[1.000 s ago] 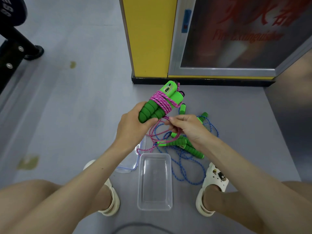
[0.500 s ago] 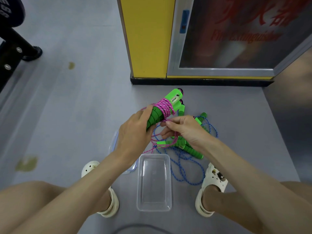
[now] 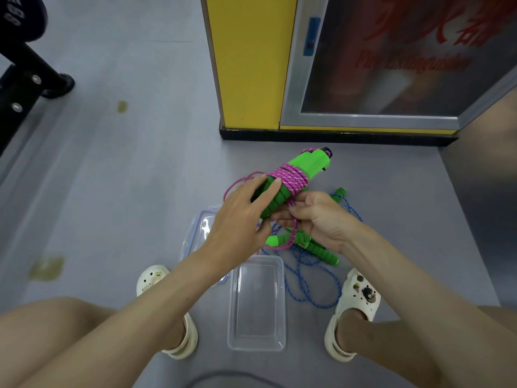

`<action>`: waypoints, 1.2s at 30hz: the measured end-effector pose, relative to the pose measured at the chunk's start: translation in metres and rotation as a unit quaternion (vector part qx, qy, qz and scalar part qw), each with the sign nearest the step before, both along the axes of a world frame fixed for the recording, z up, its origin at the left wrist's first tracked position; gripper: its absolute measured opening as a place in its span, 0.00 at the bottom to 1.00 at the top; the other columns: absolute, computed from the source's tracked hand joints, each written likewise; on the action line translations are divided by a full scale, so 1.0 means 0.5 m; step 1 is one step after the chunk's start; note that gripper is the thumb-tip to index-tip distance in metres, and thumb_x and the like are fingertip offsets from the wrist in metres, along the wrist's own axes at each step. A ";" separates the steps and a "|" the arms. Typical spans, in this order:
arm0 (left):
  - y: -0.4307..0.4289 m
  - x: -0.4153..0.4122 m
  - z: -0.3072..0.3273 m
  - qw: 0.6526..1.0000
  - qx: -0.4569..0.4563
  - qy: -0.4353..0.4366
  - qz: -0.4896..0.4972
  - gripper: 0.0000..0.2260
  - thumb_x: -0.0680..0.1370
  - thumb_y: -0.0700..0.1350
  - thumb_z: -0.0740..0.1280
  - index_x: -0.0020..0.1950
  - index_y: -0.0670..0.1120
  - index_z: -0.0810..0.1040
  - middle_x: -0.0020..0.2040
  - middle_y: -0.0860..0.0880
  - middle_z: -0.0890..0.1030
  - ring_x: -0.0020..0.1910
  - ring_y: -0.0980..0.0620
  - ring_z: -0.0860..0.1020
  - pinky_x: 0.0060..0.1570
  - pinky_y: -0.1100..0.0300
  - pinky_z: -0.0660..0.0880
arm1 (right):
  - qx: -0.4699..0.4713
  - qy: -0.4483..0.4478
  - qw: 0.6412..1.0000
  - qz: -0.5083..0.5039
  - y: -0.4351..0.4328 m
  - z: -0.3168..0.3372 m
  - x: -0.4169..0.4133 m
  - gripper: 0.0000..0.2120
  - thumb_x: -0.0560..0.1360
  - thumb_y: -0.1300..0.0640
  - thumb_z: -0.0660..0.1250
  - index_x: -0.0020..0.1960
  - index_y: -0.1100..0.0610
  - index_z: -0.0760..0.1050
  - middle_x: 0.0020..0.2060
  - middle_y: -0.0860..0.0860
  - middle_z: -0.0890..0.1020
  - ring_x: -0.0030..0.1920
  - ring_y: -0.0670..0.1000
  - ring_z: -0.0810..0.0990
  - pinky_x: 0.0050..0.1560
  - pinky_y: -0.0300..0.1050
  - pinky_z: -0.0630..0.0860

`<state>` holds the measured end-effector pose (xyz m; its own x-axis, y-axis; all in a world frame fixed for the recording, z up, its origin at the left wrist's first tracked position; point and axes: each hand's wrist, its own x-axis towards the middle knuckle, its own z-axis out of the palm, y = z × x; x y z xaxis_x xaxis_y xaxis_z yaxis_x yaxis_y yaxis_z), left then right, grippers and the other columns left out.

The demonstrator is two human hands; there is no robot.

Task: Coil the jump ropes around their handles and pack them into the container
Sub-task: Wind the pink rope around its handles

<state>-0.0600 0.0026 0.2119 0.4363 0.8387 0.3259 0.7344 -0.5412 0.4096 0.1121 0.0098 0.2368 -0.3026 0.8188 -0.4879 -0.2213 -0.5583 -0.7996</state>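
A pink jump rope is partly coiled round its pair of green handles, held above the floor. My right hand grips the lower ends of the handles and a loose pink strand that hangs below it. My left hand lies over the handles with straight fingers, and a loose pink loop curves round its fingertips. A blue jump rope with green handles lies uncoiled on the floor under my right hand. The clear plastic container stands with nothing in it between my feet.
The container's clear lid with blue trim lies left of it, partly under my left arm. A yellow fire-extinguisher cabinet stands just behind. Black gym equipment is at the far left. My white clogs flank the container.
My left hand has let go of the handles and now lies flat over them. My right hand has taken hold of their lower ends. The bundle has dropped lower.
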 end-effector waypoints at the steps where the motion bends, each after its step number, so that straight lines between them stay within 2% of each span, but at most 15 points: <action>1: 0.000 0.000 0.000 1.000 0.001 -0.005 0.001 0.27 0.70 0.39 0.68 0.71 0.41 0.71 0.65 0.39 0.74 0.61 0.42 0.74 0.56 0.54 0.74 | 0.000 0.004 1.000 -0.001 0.001 -0.001 0.000 0.14 0.76 0.75 0.56 0.54 0.64 0.75 0.42 0.57 0.83 0.38 0.50 0.83 0.40 0.39 0.80; 4: 0.003 0.002 0.001 1.000 0.003 -0.020 -0.001 0.25 0.73 0.44 0.64 0.71 0.43 0.71 0.66 0.40 0.72 0.62 0.44 0.71 0.57 0.57 0.72 | 0.015 0.000 1.000 0.002 0.001 -0.004 -0.005 0.09 0.76 0.65 0.63 0.55 0.63 0.75 0.39 0.53 0.80 0.34 0.47 0.76 0.38 0.41 0.70; 7: 0.001 0.008 -0.001 0.999 -0.007 -0.038 -0.017 0.25 0.74 0.49 0.63 0.70 0.44 0.72 0.64 0.41 0.72 0.62 0.48 0.68 0.58 0.59 0.70 | 0.007 -0.019 1.000 -0.020 0.005 -0.008 -0.010 0.19 0.74 0.47 0.64 0.58 0.60 0.75 0.37 0.50 0.78 0.31 0.46 0.71 0.34 0.40 0.66; 10: -0.002 0.011 0.015 0.990 -0.088 -0.112 0.012 0.25 0.74 0.54 0.63 0.69 0.46 0.73 0.58 0.47 0.73 0.59 0.54 0.68 0.57 0.62 0.71 | 0.009 -0.089 0.996 -0.019 0.004 -0.011 -0.011 0.15 0.75 0.47 0.63 0.51 0.59 0.77 0.32 0.47 0.79 0.29 0.45 0.70 0.32 0.38 0.66; 14: 0.015 0.003 0.053 0.912 -0.283 -0.280 0.103 0.29 0.72 0.53 0.73 0.70 0.51 0.68 0.55 0.52 0.74 0.55 0.58 0.74 0.55 0.71 0.69 | 0.013 -0.092 0.996 0.005 -0.002 -0.012 -0.015 0.13 0.77 0.50 0.62 0.53 0.58 0.76 0.41 0.50 0.78 0.33 0.45 0.71 0.36 0.39 0.68; 17: 0.022 -0.006 0.067 0.823 -0.444 -0.340 0.098 0.21 0.71 0.47 0.75 0.62 0.54 0.72 0.51 0.56 0.79 0.48 0.60 0.80 0.46 0.68 0.76 | 0.017 -0.073 0.997 0.007 0.000 -0.007 -0.017 0.23 0.72 0.46 0.65 0.60 0.61 0.76 0.51 0.56 0.78 0.41 0.51 0.71 0.40 0.40 0.70; 18: 0.020 -0.007 0.065 0.796 -0.480 -0.358 0.087 0.18 0.71 0.44 0.74 0.58 0.54 0.74 0.48 0.54 0.81 0.45 0.58 0.82 0.43 0.66 0.77 | 0.023 -0.077 0.997 0.010 0.000 -0.004 -0.018 0.25 0.71 0.44 0.65 0.60 0.61 0.76 0.52 0.57 0.78 0.43 0.52 0.71 0.40 0.40 0.71; 20: 0.016 -0.010 0.062 0.774 -0.499 -0.380 0.083 0.15 0.72 0.40 0.74 0.55 0.53 0.76 0.44 0.52 0.84 0.40 0.55 0.83 0.38 0.62 0.78 | 0.030 -0.099 0.994 0.023 0.000 0.000 -0.016 0.23 0.71 0.44 0.65 0.56 0.60 0.78 0.45 0.54 0.81 0.40 0.49 0.72 0.38 0.37 0.71; 22: 0.016 -0.013 0.059 0.779 -0.479 -0.395 0.094 0.15 0.72 0.37 0.73 0.53 0.52 0.77 0.41 0.52 0.83 0.37 0.57 0.82 0.34 0.64 0.77 | 0.040 -0.147 0.988 0.036 0.000 -0.001 -0.014 0.15 0.73 0.46 0.65 0.46 0.58 0.77 0.32 0.48 0.77 0.30 0.44 0.70 0.33 0.35 0.68; 23: 0.017 -0.014 0.059 0.783 -0.467 -0.397 0.100 0.15 0.72 0.36 0.73 0.54 0.51 0.77 0.40 0.52 0.83 0.36 0.58 0.82 0.33 0.65 0.76 | 0.047 -0.173 0.983 0.043 0.000 -0.004 -0.012 0.11 0.75 0.48 0.66 0.43 0.57 0.76 0.29 0.48 0.75 0.27 0.42 0.69 0.31 0.34 0.67; 26: 0.020 -0.015 0.054 0.791 -0.454 -0.390 0.124 0.18 0.72 0.35 0.73 0.59 0.48 0.76 0.42 0.50 0.82 0.36 0.58 0.81 0.32 0.65 0.76 | 0.061 -0.207 0.975 0.062 0.003 -0.007 -0.010 0.02 0.75 0.57 0.68 0.48 0.55 0.78 0.33 0.50 0.78 0.29 0.42 0.72 0.31 0.33 0.68; 28: 0.021 -0.017 0.051 0.792 -0.451 -0.384 0.150 0.19 0.72 0.36 0.72 0.61 0.47 0.75 0.44 0.49 0.82 0.37 0.56 0.81 0.32 0.65 0.77 | 0.071 -0.241 0.965 0.079 0.003 -0.009 -0.006 0.06 0.75 0.61 0.68 0.52 0.54 0.78 0.38 0.55 0.81 0.33 0.45 0.75 0.33 0.34 0.69; 31: 0.027 -0.024 0.044 0.800 -0.439 -0.369 0.178 0.20 0.72 0.35 0.72 0.62 0.46 0.75 0.45 0.47 0.82 0.38 0.53 0.80 0.30 0.66 0.76 | 0.093 -0.302 0.945 0.082 0.003 -0.011 0.000 0.06 0.77 0.59 0.66 0.50 0.59 0.80 0.31 0.53 0.76 0.29 0.43 0.71 0.28 0.30 0.65; 33: 0.030 -0.027 0.036 0.830 -0.405 -0.338 0.183 0.21 0.72 0.36 0.73 0.62 0.47 0.75 0.46 0.47 0.82 0.40 0.50 0.81 0.33 0.64 0.76 | 0.088 -0.312 0.943 0.074 0.003 -0.012 0.002 0.10 0.78 0.56 0.64 0.47 0.61 0.81 0.28 0.51 0.74 0.24 0.40 0.69 0.27 0.30 0.65; 36: 0.032 -0.029 0.028 0.914 -0.285 -0.220 0.184 0.23 0.71 0.41 0.74 0.64 0.52 0.74 0.48 0.50 0.82 0.46 0.48 0.80 0.45 0.55 0.78 | 0.082 -0.303 0.948 0.057 0.003 -0.007 -0.001 0.13 0.79 0.54 0.63 0.43 0.62 0.80 0.30 0.50 0.77 0.25 0.39 0.71 0.30 0.29 0.69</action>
